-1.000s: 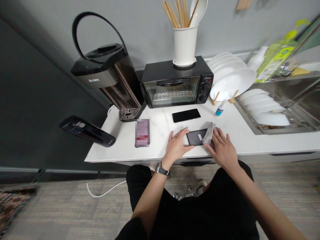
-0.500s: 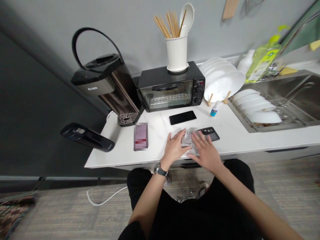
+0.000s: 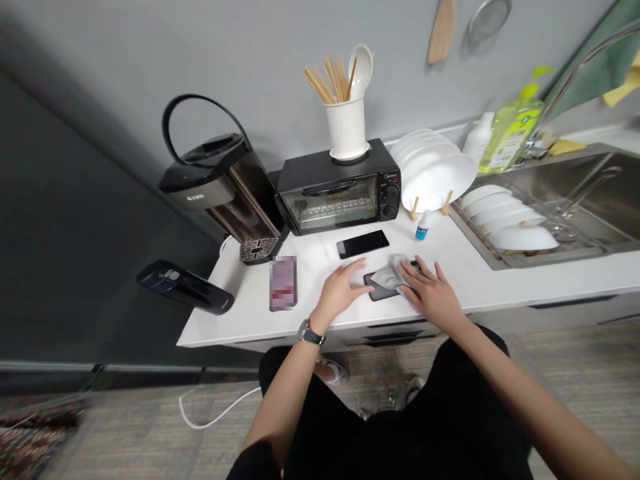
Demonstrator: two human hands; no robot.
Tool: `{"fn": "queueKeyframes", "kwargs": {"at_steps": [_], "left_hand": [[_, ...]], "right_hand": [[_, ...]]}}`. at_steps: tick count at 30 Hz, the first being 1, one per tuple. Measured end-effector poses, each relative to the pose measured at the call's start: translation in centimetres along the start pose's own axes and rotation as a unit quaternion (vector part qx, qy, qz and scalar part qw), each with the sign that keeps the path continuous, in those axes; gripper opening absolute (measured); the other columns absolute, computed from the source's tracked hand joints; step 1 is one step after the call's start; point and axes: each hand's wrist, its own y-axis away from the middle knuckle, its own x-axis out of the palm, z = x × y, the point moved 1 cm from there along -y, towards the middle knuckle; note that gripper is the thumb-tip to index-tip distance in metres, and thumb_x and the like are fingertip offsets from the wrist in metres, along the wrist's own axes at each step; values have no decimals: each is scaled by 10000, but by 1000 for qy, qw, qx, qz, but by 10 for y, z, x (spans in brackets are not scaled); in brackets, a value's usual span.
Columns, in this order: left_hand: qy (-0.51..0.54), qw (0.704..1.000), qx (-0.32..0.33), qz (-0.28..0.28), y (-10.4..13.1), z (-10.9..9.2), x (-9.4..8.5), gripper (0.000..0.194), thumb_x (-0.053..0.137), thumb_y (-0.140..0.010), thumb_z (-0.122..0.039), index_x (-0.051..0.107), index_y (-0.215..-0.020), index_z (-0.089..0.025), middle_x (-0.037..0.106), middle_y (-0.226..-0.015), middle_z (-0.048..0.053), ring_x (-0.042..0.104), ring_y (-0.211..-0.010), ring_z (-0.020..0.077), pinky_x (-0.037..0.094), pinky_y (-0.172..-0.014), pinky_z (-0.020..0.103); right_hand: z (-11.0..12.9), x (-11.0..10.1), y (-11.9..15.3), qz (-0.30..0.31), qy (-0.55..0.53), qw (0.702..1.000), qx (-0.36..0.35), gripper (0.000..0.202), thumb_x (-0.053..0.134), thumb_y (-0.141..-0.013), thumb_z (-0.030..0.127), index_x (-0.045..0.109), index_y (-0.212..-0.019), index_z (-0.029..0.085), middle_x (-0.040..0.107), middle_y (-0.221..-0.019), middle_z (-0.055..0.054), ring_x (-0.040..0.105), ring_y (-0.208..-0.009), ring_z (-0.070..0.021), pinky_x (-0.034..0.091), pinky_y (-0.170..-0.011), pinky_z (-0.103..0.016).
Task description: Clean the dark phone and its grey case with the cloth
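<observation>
A dark phone (image 3: 381, 291) lies back up near the counter's front edge, partly covered by a crumpled grey cloth (image 3: 391, 274). My right hand (image 3: 434, 293) holds this cloth against the phone's right part, fingers pressed down over it; its palm hides that end of the phone. Just left of the phone is my left hand (image 3: 340, 288), open, fingers apart and nothing in them, thumb close to the phone's edge. Behind them lies a second black phone (image 3: 363, 244), screen up. A small white bottle with a blue label (image 3: 422, 227) stands behind my right hand.
A toaster oven (image 3: 335, 207) bears a white holder (image 3: 346, 127) of chopsticks. To its left stand a tall black dispenser (image 3: 255, 200), a purple pouch (image 3: 283, 283) and a dark bottle (image 3: 187, 287). Racked plates (image 3: 440, 177) and a sink (image 3: 595, 227) with bowls are right.
Both hands have drawn apart: my left hand has come off the cloth, leftward, while my right hand has moved right with the cloth. The phone's left part now shows. The view has shifted slightly.
</observation>
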Motion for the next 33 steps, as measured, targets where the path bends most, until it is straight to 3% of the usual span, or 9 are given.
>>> {"fn": "queueKeyframes", "kwargs": {"at_steps": [3,5,8,12,15,20,24,28,33], "left_hand": [[-59,996,-12,-67,-36,23,-16,663,717,-962,-457,461,-1539,-255,623,-1492,97,575,-1408,245,422,-1217,412],[-115,992,-11,-47,-59,37,-18,793,776,-908,-481,438,-1558,-178,476,-1624,172,435,-1526,305,350,-1263,475],[-140,990,-9,6,-79,51,-11,635,699,-971,-444,503,-1511,-175,548,-1569,152,498,-1475,268,372,-1252,446],[-177,984,1,17,-83,55,-5,434,565,-1048,-360,577,-1444,-185,595,-1529,134,548,-1430,238,414,-1222,393],[-202,979,-3,17,-82,52,-12,407,516,-1047,-228,567,-1450,-204,652,-1466,120,636,-1326,228,483,-1151,372],[-193,980,-18,-43,-60,34,-35,327,467,-1062,-229,632,-1344,-203,751,-1271,131,730,-1130,263,555,-990,367],[66,989,-55,-118,-14,6,-33,318,581,-1025,-453,660,-1204,-202,762,-994,51,738,-874,211,573,-786,282],[342,931,-128,3,18,-19,-7,492,705,-897,-601,638,-1134,-175,705,-908,23,727,-798,202,611,-702,296],[417,889,-161,101,18,-19,19,599,746,-841,-635,571,-1185,-176,675,-925,28,720,-719,196,611,-639,322]], "right_hand": [[8,12,-14,-13,-8,1000,-6,432,465,-1088,354,617,-1472,229,609,-1528,-74,427,-1529,-355,360,-1211,-664],[11,18,-27,-24,-14,1000,3,401,503,-1073,335,665,-1417,208,645,-1487,-93,475,-1497,-357,398,-1195,-643],[12,21,-43,-36,-29,999,10,373,512,-1062,291,698,-1369,190,687,-1436,-90,538,-1449,-335,459,-1169,-580],[15,15,-48,-66,-88,993,38,399,416,-1092,275,704,-1345,163,710,-1401,-101,572,-1421,-279,453,-1185,-486],[16,9,-43,-99,-182,969,135,429,387,-1104,365,715,-1302,173,754,-1311,-132,701,-1229,-285,535,-1020,-416],[11,1,-32,-172,-240,920,257,572,303,-1103,554,712,-934,193,689,-678,-62,649,-617,-227,425,-620,-309],[2,-5,-25,-223,-285,885,293,591,252,-1102,595,545,-746,225,479,-580,20,474,-560,-164,347,-581,-286],[-3,-6,-24,-205,-342,877,267,586,316,-1071,644,465,-681,232,413,-591,35,431,-593,-152,346,-582,-281],[-7,-4,-23,-155,-374,887,221,612,402,-1037,667,564,-666,208,513,-606,21,489,-601,-163,386,-580,-286]]}}
